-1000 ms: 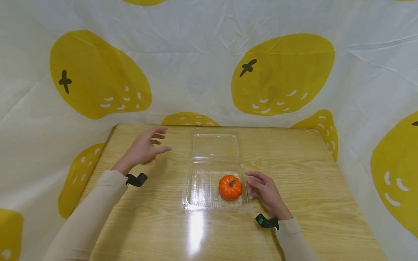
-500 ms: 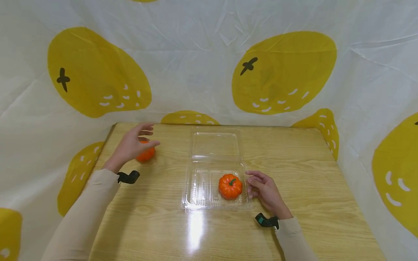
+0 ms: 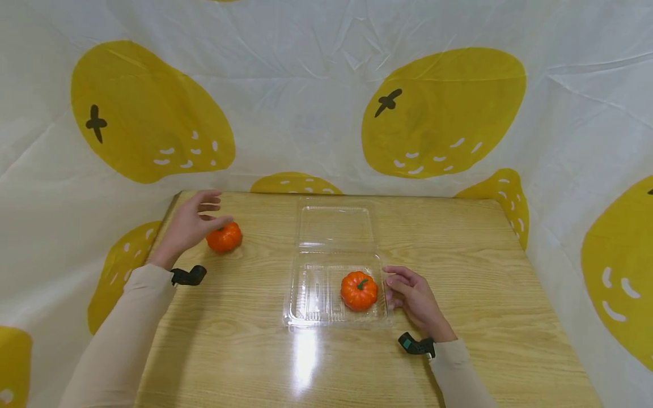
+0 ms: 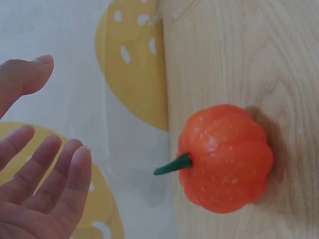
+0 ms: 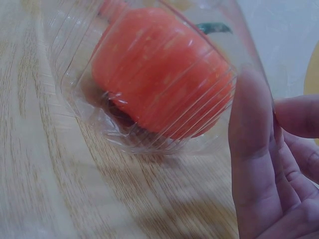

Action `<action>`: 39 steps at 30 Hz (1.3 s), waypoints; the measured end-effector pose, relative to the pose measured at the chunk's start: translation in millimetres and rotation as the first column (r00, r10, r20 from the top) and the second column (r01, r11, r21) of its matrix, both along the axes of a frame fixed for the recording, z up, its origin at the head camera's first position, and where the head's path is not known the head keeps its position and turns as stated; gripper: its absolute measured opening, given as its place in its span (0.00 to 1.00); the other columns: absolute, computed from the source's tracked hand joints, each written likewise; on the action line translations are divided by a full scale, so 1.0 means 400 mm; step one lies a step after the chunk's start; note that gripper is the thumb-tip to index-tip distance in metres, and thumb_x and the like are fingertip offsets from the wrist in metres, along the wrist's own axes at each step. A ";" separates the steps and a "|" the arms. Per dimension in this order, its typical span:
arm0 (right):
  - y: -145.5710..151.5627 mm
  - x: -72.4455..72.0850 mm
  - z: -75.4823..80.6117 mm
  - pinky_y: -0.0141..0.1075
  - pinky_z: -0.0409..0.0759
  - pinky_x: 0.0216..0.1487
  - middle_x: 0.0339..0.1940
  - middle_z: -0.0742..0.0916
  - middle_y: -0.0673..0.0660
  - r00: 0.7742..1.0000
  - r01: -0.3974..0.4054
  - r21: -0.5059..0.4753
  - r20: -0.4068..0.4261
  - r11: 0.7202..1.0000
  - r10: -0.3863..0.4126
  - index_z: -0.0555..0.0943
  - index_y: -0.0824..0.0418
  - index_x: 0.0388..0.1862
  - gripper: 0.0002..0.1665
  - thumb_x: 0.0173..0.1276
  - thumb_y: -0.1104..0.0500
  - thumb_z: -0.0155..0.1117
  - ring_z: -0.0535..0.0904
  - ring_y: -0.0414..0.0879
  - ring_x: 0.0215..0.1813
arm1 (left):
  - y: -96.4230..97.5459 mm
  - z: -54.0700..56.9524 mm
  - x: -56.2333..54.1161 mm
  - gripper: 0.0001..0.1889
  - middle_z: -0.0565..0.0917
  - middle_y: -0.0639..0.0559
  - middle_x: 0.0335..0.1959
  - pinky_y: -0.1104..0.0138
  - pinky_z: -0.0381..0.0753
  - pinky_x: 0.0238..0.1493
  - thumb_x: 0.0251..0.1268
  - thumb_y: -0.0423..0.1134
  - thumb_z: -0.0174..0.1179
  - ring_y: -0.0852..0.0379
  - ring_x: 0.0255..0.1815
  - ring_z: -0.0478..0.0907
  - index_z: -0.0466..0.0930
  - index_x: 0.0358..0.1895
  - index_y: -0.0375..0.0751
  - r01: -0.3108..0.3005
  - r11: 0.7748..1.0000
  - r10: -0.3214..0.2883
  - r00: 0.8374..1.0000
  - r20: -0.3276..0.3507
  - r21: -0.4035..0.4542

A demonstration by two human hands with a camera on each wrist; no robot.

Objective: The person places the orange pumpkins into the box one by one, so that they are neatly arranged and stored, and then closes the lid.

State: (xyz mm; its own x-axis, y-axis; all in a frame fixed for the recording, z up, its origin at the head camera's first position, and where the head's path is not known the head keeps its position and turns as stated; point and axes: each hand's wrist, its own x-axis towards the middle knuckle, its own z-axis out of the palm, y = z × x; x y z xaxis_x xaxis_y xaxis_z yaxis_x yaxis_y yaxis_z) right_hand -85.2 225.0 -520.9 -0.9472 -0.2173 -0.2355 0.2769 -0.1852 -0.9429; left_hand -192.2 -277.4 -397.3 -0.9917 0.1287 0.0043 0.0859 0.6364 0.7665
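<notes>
The left hand (image 3: 187,226), fingers parted, hovered beside an orange pumpkin (image 3: 229,238) at far left. The right hand (image 3: 416,301) pinched a clear container (image 3: 313,288) by its right edge; a second pumpkin (image 3: 359,292) sat inside, right.

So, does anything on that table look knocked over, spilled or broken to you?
Nothing stands out. One pumpkin sits upright in the open clear container, and the other pumpkin stands upright on the table. I see no spill or crack, though glare could hide small damage to the container.
</notes>
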 end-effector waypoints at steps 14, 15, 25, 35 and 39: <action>-0.001 -0.003 -0.003 0.31 0.86 0.26 0.31 0.87 0.46 1.000 -0.005 -0.009 0.001 1.000 0.005 0.73 0.67 0.65 0.21 0.78 0.61 0.61 0.82 0.38 0.28 | -0.036 -0.020 0.007 0.40 0.73 0.33 0.72 0.38 0.79 0.65 0.69 0.50 0.69 0.31 0.71 0.74 0.63 0.78 0.40 -0.040 0.999 0.040 0.999 0.023 -0.030; -0.001 -0.002 -0.003 0.30 0.86 0.26 0.31 0.87 0.46 1.000 -0.006 -0.010 0.003 1.000 0.006 0.74 0.66 0.64 0.20 0.78 0.61 0.61 0.82 0.38 0.28 | -0.039 -0.023 0.007 0.40 0.73 0.33 0.72 0.39 0.80 0.65 0.69 0.50 0.69 0.31 0.71 0.74 0.63 0.78 0.40 -0.045 0.998 0.046 0.999 0.028 -0.034; -0.001 -0.002 -0.001 0.30 0.86 0.26 0.31 0.87 0.46 1.000 -0.013 -0.005 -0.016 1.000 0.013 0.72 0.69 0.65 0.21 0.79 0.61 0.60 0.82 0.38 0.29 | -0.061 -0.038 0.009 0.43 0.71 0.33 0.74 0.39 0.79 0.66 0.68 0.55 0.69 0.31 0.72 0.73 0.60 0.80 0.43 -0.088 0.994 0.092 0.994 0.063 -0.060; 0.000 -0.002 -0.005 0.31 0.86 0.25 0.30 0.87 0.47 1.000 0.001 -0.008 -0.005 1.000 -0.001 0.72 0.68 0.66 0.21 0.79 0.61 0.60 0.82 0.38 0.27 | -0.086 -0.053 0.003 0.43 0.71 0.33 0.73 0.39 0.78 0.67 0.68 0.52 0.70 0.33 0.71 0.73 0.60 0.79 0.41 -0.124 0.991 0.127 0.989 0.072 -0.043; 0.000 -0.002 -0.005 0.31 0.86 0.25 0.30 0.87 0.47 1.000 -0.009 -0.015 -0.011 1.000 0.009 0.72 0.68 0.66 0.21 0.80 0.62 0.59 0.82 0.38 0.27 | -0.096 -0.060 0.002 0.44 0.71 0.33 0.73 0.39 0.79 0.66 0.67 0.55 0.69 0.33 0.71 0.73 0.59 0.79 0.40 -0.127 0.991 0.130 0.989 0.070 -0.045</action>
